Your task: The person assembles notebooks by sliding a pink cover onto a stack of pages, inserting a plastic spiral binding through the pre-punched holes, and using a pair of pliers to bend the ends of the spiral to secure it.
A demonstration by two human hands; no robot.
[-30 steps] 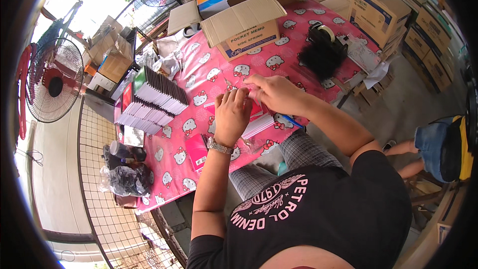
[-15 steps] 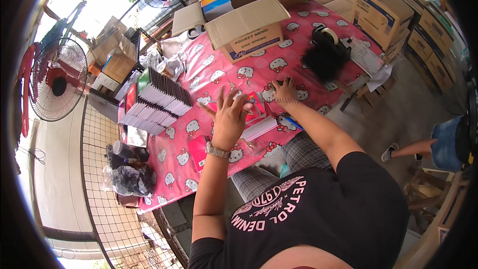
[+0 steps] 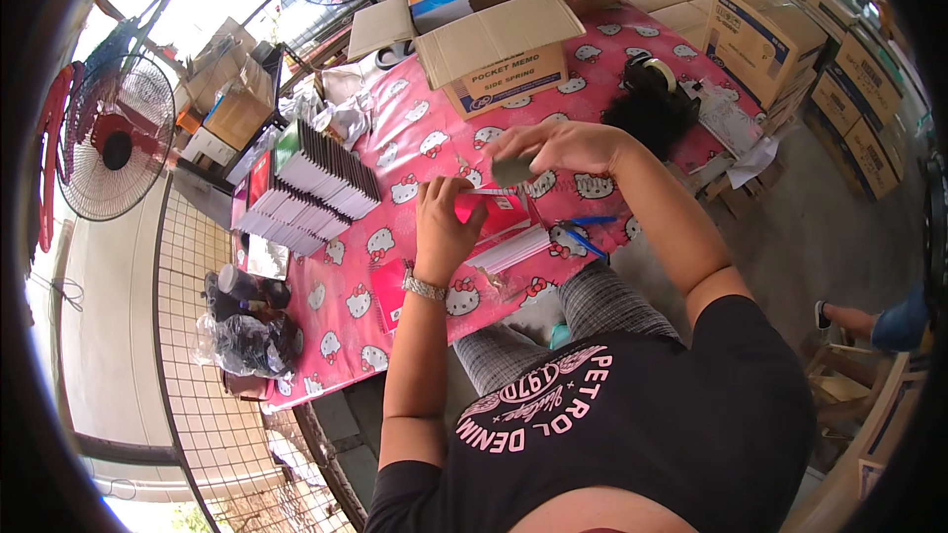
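Red-covered memo pads [image 3: 506,221] lie stacked on the table in front of me, their white page edges facing me. My left hand [image 3: 446,227] is closed at the left end of the top pad, thumb and fingers on its far edge. Above the far side of this pad is my right hand [image 3: 565,146], gripping a dark grey-green, rounded flat piece [image 3: 512,172] whose kind I cannot make out. A thin wire coil [image 3: 559,188] stretches rightward from the pad's far edge. Another red pad [image 3: 391,294] lies left of my left wrist.
Bound notebooks [image 3: 311,192] stand stacked at the left. An open carton [image 3: 509,69] sits at the far side, with a tape dispenser [image 3: 654,74] and black bristly bundle [image 3: 647,120] to the right. Blue pen-like items [image 3: 583,237] lie near the table edge. A fan [image 3: 117,143] stands left.
My right hand has lifted off the table, moved left over the pad and now holds the dark rounded piece. My left hand's spread fingers have closed onto the pad's left end.
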